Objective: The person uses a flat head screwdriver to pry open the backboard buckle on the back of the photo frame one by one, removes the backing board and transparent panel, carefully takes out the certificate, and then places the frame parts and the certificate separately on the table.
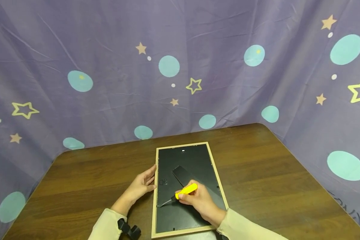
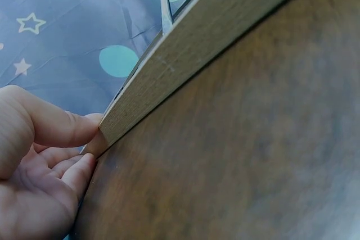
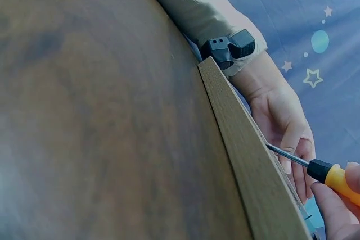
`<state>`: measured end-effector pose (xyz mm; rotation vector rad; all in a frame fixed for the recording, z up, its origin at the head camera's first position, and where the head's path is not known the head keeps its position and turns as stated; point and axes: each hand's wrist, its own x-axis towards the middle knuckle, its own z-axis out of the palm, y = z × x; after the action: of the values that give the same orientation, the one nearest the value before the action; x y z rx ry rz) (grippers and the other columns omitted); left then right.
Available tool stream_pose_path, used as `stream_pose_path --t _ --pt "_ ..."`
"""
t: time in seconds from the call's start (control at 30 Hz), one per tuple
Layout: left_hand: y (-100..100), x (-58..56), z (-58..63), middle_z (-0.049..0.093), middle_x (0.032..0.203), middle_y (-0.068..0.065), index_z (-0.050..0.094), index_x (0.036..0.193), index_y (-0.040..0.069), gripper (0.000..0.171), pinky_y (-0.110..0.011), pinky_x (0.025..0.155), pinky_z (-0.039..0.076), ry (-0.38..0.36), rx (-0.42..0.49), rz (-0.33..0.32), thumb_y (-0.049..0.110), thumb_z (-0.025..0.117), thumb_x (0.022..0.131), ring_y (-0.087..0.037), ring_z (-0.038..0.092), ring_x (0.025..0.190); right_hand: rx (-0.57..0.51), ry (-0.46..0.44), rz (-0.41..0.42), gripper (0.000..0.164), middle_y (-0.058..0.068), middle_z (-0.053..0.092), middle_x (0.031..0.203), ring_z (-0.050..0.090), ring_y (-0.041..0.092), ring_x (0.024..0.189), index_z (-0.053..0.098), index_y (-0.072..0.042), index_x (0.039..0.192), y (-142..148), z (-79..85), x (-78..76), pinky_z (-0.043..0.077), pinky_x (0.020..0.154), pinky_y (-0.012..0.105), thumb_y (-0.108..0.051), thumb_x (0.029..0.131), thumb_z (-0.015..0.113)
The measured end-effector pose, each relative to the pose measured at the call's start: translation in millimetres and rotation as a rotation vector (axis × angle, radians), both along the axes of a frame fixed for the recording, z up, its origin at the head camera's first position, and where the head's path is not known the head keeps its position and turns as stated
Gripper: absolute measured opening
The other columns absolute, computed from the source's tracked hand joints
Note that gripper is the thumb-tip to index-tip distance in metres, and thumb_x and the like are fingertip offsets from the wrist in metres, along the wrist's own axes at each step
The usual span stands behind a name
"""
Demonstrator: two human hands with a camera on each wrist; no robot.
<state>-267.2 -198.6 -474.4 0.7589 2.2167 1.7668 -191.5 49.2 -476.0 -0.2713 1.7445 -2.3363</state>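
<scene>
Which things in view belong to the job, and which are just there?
Part of the job:
yellow-handled screwdriver, gripped by the right hand
wooden frame with black backing
left hand, touching the frame's side

Just there:
table
patterned curtain
black left-wrist device

Wide lane at right: wooden tabletop (image 1: pixel 258 173) runs out from the picture frame (image 1: pixel 154 216); a hand could pass. Left of the left hand (image 1: pixel 141 186), further passable tabletop. Obstructions: left hand against frame's left rail; right hand (image 1: pixel 199 201) and yellow-handled screwdriver (image 1: pixel 187 191) over the backing board (image 1: pixel 174 160), shaft reaching the left rail; easel stand (image 1: pixel 183 175) mid-board; curtain (image 1: pixel 123 66) behind far edge.
</scene>
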Motion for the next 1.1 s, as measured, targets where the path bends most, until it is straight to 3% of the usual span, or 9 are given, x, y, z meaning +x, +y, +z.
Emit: stream_pose_path --t 0.1,0.23,0.67,1.1 --pt "0 -0.3 2.2 0.015 0.149 -0.031 0.017 0.143 -0.015 0.076 -0.036 0.110 0.029 -0.067 -0.037 0.029 -0.016 0.059 0.079 -0.043 0.016 0.137 0.002 -0.007 0.010 0.018 0.027 0.066 0.103 0.068 0.021 0.089 0.050 0.004 0.088 -2 0.1 0.2 0.058 0.079 0.035 0.005 0.082 0.067" --pt "0 -0.6 3.2 0.014 0.150 -0.030 0.017 0.144 -0.014 0.076 -0.039 0.110 0.027 -0.094 -0.051 0.036 -0.017 0.058 0.080 -0.041 0.016 0.138 0.015 -0.008 0.027 0.019 0.026 0.067 0.102 0.069 0.021 0.089 0.049 0.008 0.089 -4 2.5 1.9 0.058 0.078 0.034 0.006 0.082 0.066" --pt "-1 -3.1 -1.2 0.014 0.152 -0.027 0.017 0.144 -0.013 0.076 -0.038 0.111 0.027 -0.106 -0.036 0.043 -0.016 0.058 0.080 -0.039 0.016 0.140 0.060 0.074 -0.027 0.023 0.032 0.064 0.103 0.068 0.017 0.085 0.045 0.016 0.092 0 9.8 8.0 0.058 0.076 0.029 0.009 0.081 0.064" --pt "-1 -2.6 0.7 0.014 0.151 -0.029 0.017 0.144 -0.013 0.077 -0.039 0.111 0.027 -0.107 -0.035 0.038 -0.016 0.059 0.079 -0.039 0.016 0.139 0.047 0.053 -0.019 0.022 0.030 0.065 0.102 0.069 0.017 0.087 0.045 0.015 0.091 -2 4.5 6.3 0.058 0.076 0.030 0.008 0.081 0.064"
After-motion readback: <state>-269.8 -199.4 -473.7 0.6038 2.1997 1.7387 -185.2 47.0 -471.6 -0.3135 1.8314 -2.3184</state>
